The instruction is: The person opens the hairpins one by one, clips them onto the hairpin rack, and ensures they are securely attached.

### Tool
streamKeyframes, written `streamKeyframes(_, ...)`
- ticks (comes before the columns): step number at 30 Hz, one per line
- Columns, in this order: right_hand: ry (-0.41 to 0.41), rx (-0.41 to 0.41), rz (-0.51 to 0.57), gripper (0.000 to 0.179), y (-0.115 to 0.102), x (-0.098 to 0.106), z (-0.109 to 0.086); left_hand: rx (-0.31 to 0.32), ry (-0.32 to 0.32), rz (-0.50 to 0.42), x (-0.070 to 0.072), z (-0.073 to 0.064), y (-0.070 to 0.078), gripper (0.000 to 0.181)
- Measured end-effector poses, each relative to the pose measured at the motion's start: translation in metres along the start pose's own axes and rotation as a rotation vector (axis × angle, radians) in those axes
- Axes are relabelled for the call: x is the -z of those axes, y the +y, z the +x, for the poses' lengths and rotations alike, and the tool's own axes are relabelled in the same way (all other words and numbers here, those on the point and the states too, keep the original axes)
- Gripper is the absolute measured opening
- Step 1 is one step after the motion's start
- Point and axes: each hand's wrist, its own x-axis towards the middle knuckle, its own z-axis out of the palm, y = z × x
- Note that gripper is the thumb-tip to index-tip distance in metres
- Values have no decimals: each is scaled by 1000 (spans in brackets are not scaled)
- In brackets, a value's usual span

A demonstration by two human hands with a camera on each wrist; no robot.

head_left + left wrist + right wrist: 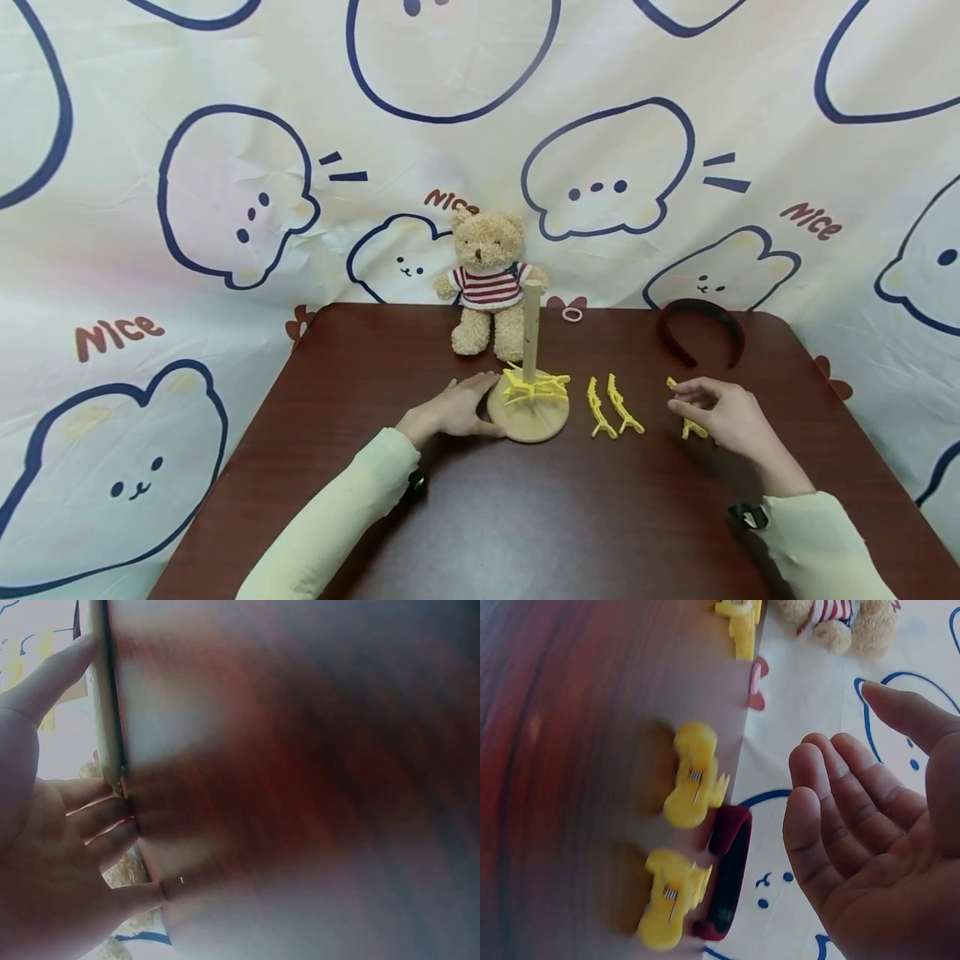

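My left hand (459, 407) holds the left edge of a round wooden stand (534, 429), thumb at the front and fingers behind. The same grip on the disc edge (103, 697) shows in the left wrist view. Several yellow hair clips (534, 387) lie on the base around its upright post. Two more clips (613, 403) lie side by side to the right of the stand. My right hand (726, 415) hovers with loosely bent fingers over yellow clips (693, 427), partly hiding them. In the right wrist view its palm holds nothing, and spring-hinged clips (694, 776) stand beyond the fingers.
A teddy bear (487, 283) in a striped shirt sits behind the stand. A dark red headband (701, 307) lies at the back right, and a small pink ring (572, 315) at the table's back edge. A printed cloth (420, 158) hangs behind the brown table (525, 517).
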Motion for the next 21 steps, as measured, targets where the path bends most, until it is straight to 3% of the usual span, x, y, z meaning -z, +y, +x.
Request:
streamKeyframes(10, 59, -7, -45, 40, 26, 9, -7, -6, 10, -7, 1, -1, 1, 105)
streamKeyframes(21, 88, -69, -117, 46, 48, 14, -18, -4, 21, 4, 0, -1, 1, 105)
